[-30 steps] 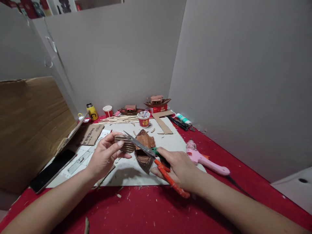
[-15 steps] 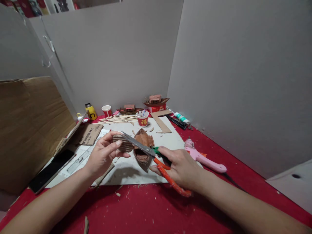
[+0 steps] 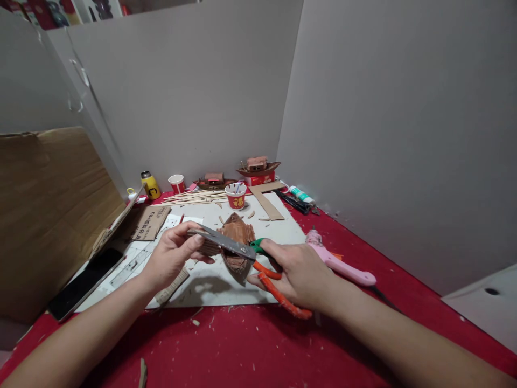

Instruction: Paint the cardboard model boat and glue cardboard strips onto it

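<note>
Counts, near to far: one curved scrap on the red cloth; one phone at left; one ridged strip at the front of the white sheet; one pair of scissors, with orange and green handles; one corrugated piece; one pink glue gun at right; one printed cardboard; one L-shaped cardboard. Three model boats: the near boat on the sheet, the dark boat at the back, and the raised boat on a red box. Two paper cups: the front cup with thin items in it, the rear cup behind and to the left. One yellow bottle. The thin sticks overlapped; number not determined.

Position: the corrugated piece was held up between the hands, at the left hand's fingertips, with the near boat just beyond and to the right, partly hidden by the scissors.

Left hand: thumb and fingers pinched together on the corrugated piece. Right hand: curled round the scissors' handles, which stood apart; the blades lay across the piece's upper edge. Gap between blades: could not tell.
</note>
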Action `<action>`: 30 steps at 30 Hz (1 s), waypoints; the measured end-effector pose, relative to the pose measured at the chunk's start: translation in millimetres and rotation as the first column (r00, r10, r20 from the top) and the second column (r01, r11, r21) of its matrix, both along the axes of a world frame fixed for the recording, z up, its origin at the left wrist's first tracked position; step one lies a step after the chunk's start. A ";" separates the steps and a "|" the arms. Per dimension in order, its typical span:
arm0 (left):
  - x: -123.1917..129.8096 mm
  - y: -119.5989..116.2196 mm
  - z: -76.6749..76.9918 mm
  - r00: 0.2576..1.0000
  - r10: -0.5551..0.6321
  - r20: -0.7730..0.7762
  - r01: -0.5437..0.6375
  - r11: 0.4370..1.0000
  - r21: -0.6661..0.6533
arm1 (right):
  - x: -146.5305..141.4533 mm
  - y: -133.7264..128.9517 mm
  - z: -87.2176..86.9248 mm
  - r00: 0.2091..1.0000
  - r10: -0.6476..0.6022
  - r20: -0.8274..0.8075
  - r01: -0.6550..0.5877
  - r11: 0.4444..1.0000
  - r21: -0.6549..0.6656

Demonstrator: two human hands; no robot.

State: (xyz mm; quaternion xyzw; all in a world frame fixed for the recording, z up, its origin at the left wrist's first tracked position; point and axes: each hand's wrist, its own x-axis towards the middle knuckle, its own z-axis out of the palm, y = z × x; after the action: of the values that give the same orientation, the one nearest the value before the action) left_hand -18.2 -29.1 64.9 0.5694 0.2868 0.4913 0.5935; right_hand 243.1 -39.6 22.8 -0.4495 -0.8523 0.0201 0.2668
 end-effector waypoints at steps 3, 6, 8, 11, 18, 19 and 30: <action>-0.4 1.1 -2.1 0.999 -0.005 -0.047 0.006 1.000 0.004 | -0.2 -0.1 -0.5 1.000 -0.005 0.023 0.005 1.000 -0.003; -0.6 0.3 -2.1 0.998 0.004 -0.063 -0.004 1.000 0.001 | 0.1 -1.0 -0.7 1.000 0.018 0.008 -0.018 1.000 -0.022; -1.0 -0.9 -0.6 0.997 0.009 -0.076 -0.008 1.000 0.007 | 0.3 -1.4 0.0 0.999 0.035 -0.021 -0.036 0.998 -0.051; -2.2 -2.4 2.4 0.995 0.006 -0.102 -0.003 1.000 0.023 | 0.5 -1.7 2.2 0.995 0.061 -0.077 -0.068 0.993 -0.093; -3.5 -2.4 6.4 0.993 -0.038 -0.107 0.041 0.999 0.020 | 2.1 -3.8 3.9 0.985 0.104 -0.136 -0.118 0.988 -0.099; -3.5 -2.6 6.6 0.993 -0.036 -0.111 0.039 0.999 0.021 | 2.4 -3.8 2.9 0.983 0.110 -0.145 -0.125 0.988 -0.093; 0.1 -3.5 13.1 1.000 0.013 0.016 -0.011 0.997 -0.082 | 1.1 2.0 -4.9 0.939 0.160 -0.303 -0.171 0.985 -0.009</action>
State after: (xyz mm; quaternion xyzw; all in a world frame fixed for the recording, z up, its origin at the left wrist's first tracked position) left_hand -18.1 -32.6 78.0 0.5388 0.3053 0.4874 0.6156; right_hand 244.2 -37.6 17.9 -0.3725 -0.8359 0.1255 0.3830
